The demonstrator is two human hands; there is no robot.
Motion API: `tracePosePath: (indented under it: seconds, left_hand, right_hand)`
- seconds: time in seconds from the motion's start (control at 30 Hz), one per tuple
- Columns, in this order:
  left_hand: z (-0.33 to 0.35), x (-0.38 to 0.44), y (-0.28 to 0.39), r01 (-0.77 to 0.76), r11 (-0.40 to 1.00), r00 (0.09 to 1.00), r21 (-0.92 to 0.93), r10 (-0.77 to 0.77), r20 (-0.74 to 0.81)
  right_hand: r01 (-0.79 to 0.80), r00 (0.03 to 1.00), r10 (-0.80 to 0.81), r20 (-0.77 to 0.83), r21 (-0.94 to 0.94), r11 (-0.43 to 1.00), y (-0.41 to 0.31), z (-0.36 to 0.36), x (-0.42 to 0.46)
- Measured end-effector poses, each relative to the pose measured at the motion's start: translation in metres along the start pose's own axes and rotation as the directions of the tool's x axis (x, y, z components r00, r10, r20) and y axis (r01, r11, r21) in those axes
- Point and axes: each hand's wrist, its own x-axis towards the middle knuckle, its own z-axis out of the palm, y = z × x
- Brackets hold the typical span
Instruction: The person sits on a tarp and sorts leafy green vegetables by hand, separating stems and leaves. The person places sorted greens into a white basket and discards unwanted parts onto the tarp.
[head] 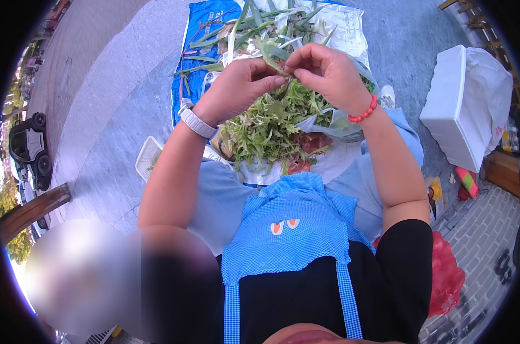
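Both hands meet above a heap of leafy greens (pixel 268 129). Between the fingertips is a small piece of a leafy green stem (pixel 269 53), its leaf pointing up and away. My left hand (pixel 247 86), with a white watch on the wrist, pinches the stem from the left. My right hand (pixel 326 71), wearing a red bead bracelet, has thumb and forefinger at the stem's end; how firmly it grips is hidden. Long green onion stalks (pixel 251 32) lie just beyond the hands on a blue and white plastic sheet (pixel 346 26). A clear plastic bag (pixel 339 124) rests right of the greens.
A white foam box (pixel 444 107) stands to the right with a white bag against it. On the left is a white plastic basket (pixel 148 157). A red mesh sack (pixel 447 275) sits behind my right side. A wooden beam (pixel 40 208) and parked vehicles are far left.
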Motion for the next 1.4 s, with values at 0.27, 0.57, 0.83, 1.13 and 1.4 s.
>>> tracePosePath:
  seconds: [0.27,0.57,0.83,1.13,1.4]
  left_hand:
    - [0.005,0.004,-0.006,-0.235,0.748,0.914,0.621,0.387,-0.120]
    - [0.005,0.005,-0.009,-0.063,0.990,0.909,0.130,0.111,-0.401]
    - [-0.054,-0.009,-0.016,-0.148,0.954,0.803,-0.263,-0.039,-0.594]
    - [-0.046,-0.018,-0.018,-0.224,0.961,0.788,-0.161,0.081,-0.611]
    - [-0.046,-0.019,-0.010,-0.179,0.977,0.808,-0.113,0.081,-0.584]
  right_hand:
    - [-0.020,1.000,0.019,-0.018,-0.026,0.999,0.018,0.010,0.006]
    - [0.031,0.998,-0.014,-0.058,0.293,0.955,0.018,0.024,0.021]
    - [-0.136,0.949,0.180,0.259,-0.178,0.975,0.066,0.033,0.036]
    - [-0.394,0.789,0.595,-0.150,-0.868,0.303,0.251,0.004,-0.005]
    - [-0.501,0.807,0.513,-0.294,-0.800,0.330,0.259,-0.002,-0.019]
